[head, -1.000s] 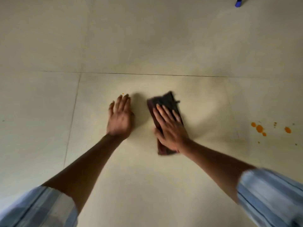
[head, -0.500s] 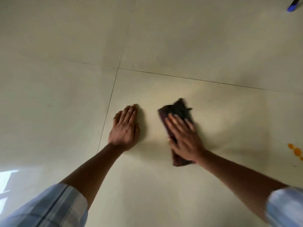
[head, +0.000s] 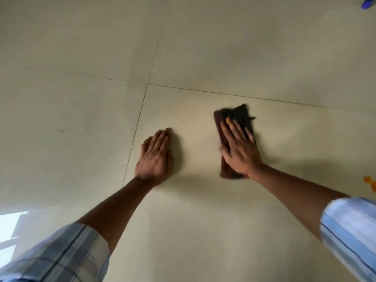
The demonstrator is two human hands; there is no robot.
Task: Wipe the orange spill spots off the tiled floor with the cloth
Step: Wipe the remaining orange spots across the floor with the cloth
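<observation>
A dark brown folded cloth (head: 237, 116) lies flat on the pale tiled floor (head: 203, 220). My right hand (head: 239, 149) presses down on it with the palm, fingers spread over the cloth. My left hand (head: 155, 156) rests flat on the bare floor to the left of the cloth, fingers together, holding nothing. Orange spill spots (head: 369, 181) show at the far right edge of the view, well to the right of the cloth and partly cut off.
Grout lines (head: 140, 113) cross just beyond and left of my left hand. A blue object (head: 367, 4) sits at the top right corner. A bright window reflection (head: 12, 226) shines on the floor at lower left. Two tiny dark specks (head: 62, 131) lie far left.
The view has swung left, so the orange spots slid to the right edge. The small orange speck by my left fingertips is gone. My right hand pushed the cloth slightly forward.
</observation>
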